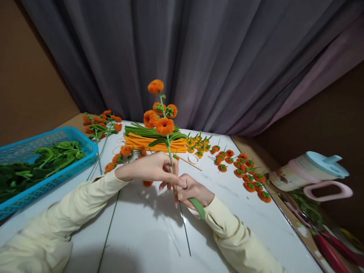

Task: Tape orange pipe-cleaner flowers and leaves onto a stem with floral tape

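An upright stem (170, 149) carries several orange fuzzy flowers (165, 126) and green leaves near its middle. My left hand (153, 168) is closed, thumb and fingers pinching this stem below the leaves. Just lower, my right hand (196, 189) grips the same stem, its fingertips close to those of the left. A roll of green floral tape (198, 208) sits against my right palm, partly hidden by the hand. Bare dark wire (186, 231) runs down from the right fingers toward the table. Whether tape is wound at the pinch point is hidden by the fingers.
A blue basket (95, 148) of green leaves stands at left. Finished flower stems (99, 129) lie behind it. Orange strips (159, 142) and green strips (142, 131) lie at the back. Small orange flower heads (248, 185), a cup (295, 172) and red-handled pliers (327, 250) are at right.
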`<state>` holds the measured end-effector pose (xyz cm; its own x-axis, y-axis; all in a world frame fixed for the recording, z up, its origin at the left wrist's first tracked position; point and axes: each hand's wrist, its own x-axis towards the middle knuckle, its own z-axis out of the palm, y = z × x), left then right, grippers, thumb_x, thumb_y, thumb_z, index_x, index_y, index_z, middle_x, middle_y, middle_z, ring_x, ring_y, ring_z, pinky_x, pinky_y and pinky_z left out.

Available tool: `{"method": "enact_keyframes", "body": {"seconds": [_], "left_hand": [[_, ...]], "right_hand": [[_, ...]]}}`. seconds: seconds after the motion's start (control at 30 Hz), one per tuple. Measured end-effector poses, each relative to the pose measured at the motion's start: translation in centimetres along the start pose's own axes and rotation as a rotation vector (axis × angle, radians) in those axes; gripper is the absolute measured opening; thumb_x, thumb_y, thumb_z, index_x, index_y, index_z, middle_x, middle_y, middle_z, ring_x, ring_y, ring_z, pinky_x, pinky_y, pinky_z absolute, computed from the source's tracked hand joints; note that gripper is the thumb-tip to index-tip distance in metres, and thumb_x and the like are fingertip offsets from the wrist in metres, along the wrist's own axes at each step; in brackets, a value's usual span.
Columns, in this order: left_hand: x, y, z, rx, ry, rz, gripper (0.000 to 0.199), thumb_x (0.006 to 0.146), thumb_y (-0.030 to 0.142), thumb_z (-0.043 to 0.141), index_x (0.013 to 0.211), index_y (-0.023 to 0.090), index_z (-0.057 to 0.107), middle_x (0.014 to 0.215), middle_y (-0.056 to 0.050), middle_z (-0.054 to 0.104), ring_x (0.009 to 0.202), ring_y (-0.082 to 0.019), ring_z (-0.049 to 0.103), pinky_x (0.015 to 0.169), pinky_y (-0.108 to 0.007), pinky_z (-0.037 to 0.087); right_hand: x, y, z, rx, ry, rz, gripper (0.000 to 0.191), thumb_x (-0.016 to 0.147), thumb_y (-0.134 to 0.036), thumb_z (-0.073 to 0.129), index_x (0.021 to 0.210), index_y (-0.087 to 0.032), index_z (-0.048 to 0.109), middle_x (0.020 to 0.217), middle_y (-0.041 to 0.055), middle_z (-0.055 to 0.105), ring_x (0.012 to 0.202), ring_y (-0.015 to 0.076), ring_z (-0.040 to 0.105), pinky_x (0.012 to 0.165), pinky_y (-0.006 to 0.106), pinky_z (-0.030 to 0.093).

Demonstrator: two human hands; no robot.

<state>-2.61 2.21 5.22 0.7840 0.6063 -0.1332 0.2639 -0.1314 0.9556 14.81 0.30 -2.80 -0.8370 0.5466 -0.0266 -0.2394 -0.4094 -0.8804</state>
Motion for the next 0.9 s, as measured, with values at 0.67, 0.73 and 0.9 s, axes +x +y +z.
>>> {"method": "enact_keyframes", "body": {"seconds": [0.67, 0.73, 0.9], "left_hand": [[-1.0, 0.3, -1.3, -0.163, -0.086, 0.032, 0.023, 0.076, 0.030, 0.065, 0.064, 0.013, 0.053, 0.053, -0.003, 0.065, 0.034, -0.007, 0.050, 0.031, -0.015, 0.029], [-1.0, 0.3, -1.3, -0.168, -0.090, 0.044, 0.022, 0.075, 0.028, 0.065, 0.063, 0.013, 0.054, 0.053, -0.003, 0.065, 0.035, -0.007, 0.051, 0.031, -0.015, 0.030], [-1.1, 0.2, -1.0, -0.119, -0.137, 0.088, 0.019, 0.077, 0.025, 0.063, 0.065, 0.012, 0.056, 0.056, -0.004, 0.066, 0.039, -0.008, 0.055, 0.034, -0.015, 0.032]], "right_hand": [[0.1, 0.2, 0.8, 0.142, -0.053, 0.081, 0.034, 0.062, -0.036, 0.077, 0.064, -0.006, 0.060, 0.042, -0.0007, 0.056, 0.025, 0.0040, 0.039, 0.027, 0.015, 0.027], [0.1, 0.4, 0.8, 0.166, -0.063, 0.093, 0.034, 0.061, -0.035, 0.078, 0.061, -0.008, 0.058, 0.041, -0.0009, 0.056, 0.025, 0.0039, 0.039, 0.027, 0.014, 0.027], [0.0, 0.6, 1.2, 0.177, -0.109, 0.140, 0.037, 0.058, -0.031, 0.080, 0.053, -0.012, 0.048, 0.033, -0.0064, 0.048, 0.023, 0.0028, 0.036, 0.031, 0.014, 0.033]]}}
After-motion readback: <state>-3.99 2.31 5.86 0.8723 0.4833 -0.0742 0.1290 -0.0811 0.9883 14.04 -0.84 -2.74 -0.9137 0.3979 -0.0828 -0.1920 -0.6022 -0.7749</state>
